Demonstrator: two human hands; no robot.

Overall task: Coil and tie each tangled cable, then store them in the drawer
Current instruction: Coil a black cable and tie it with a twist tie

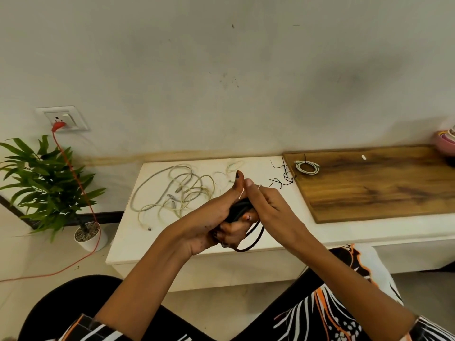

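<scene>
Fingers of your left hand (222, 217) curl round the coiled black cable (242, 209) above the white table (128, 244) while your right hand (264, 203) pinches a tie at it, so you're tying; next, cinch it snug.

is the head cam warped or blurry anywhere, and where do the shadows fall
Head view: wide-angle warp bows the white table edge and tilts the wooden board; lighting is soft and even, with a faint smudgy shadow on the wall; the hands and black cable look slightly soft; the tangled white cables stay readable.
</scene>
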